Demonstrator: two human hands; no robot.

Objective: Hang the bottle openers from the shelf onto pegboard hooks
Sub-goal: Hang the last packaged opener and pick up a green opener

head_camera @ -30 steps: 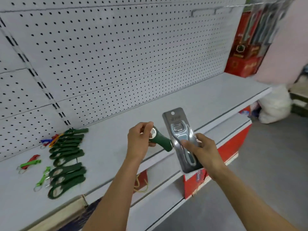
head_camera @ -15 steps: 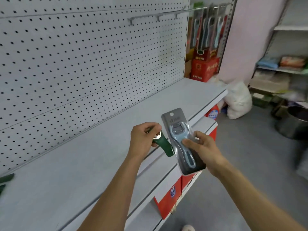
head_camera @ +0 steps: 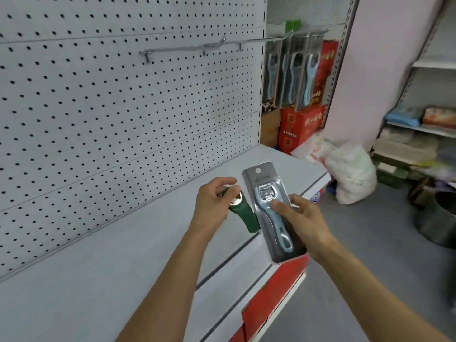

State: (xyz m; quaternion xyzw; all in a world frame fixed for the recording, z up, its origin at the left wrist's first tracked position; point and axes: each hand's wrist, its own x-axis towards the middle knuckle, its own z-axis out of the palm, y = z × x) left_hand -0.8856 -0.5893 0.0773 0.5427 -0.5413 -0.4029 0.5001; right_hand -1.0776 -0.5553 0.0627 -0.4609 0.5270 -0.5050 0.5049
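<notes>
Your left hand [head_camera: 214, 206] is pinching the green bottle opener [head_camera: 243, 213] — your right hand [head_camera: 304, 223] is gripping the carded blue bottle opener [head_camera: 272, 215], thumb pressing its front.

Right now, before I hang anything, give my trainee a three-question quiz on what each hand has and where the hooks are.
1. True or false: the left hand holds the green bottle opener.
2. What does the right hand hold: A) a red box, B) the carded blue opener, C) nothing?
3. Fill in: the bare hook sticks out of the ____.

Key: 1 true; 2 B; 3 pegboard.
</notes>
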